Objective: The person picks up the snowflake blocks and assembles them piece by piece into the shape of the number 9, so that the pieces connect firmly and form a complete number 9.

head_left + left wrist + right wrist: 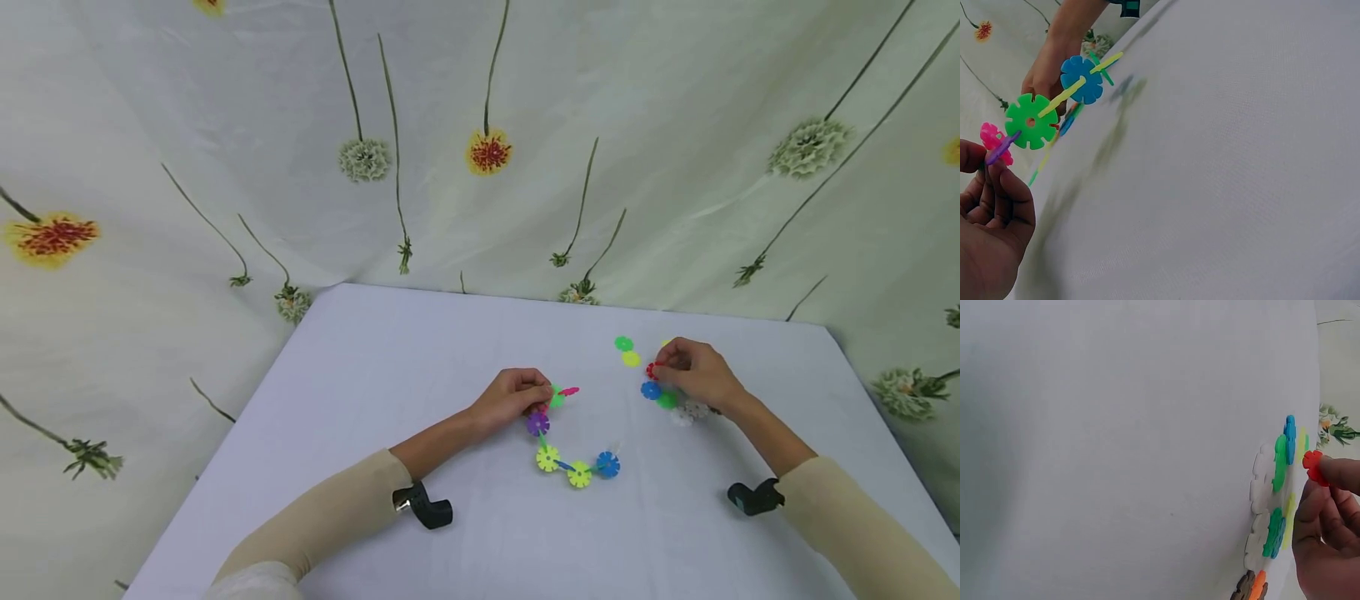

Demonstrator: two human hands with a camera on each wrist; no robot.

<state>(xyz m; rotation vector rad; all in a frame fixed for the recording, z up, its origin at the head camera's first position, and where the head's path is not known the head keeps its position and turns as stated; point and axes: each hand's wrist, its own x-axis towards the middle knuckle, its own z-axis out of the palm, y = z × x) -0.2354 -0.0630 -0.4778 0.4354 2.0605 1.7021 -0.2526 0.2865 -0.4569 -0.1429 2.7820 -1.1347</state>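
My left hand (517,393) pinches one end of a chain of interlocking flower-shaped discs between thumb and fingers. In the left wrist view, a purple disc (1004,149) at the fingertips is slotted into a green disc (1032,132), with a pink disc (988,134) beside it and a blue disc (1075,78) further along. The chain curves toward me in the head view, through yellow discs (579,476) to a blue disc (608,465). My right hand (697,371) pinches a single red disc (1312,464), over the loose discs on the far right of the table.
Under and around the right hand lie loose discs: blue (650,390), green (667,401), and whitish ones (688,412). Further back are a green disc (623,342) and a yellow one (632,359). Flower-printed cloth (420,225) hangs behind the white table (390,350).
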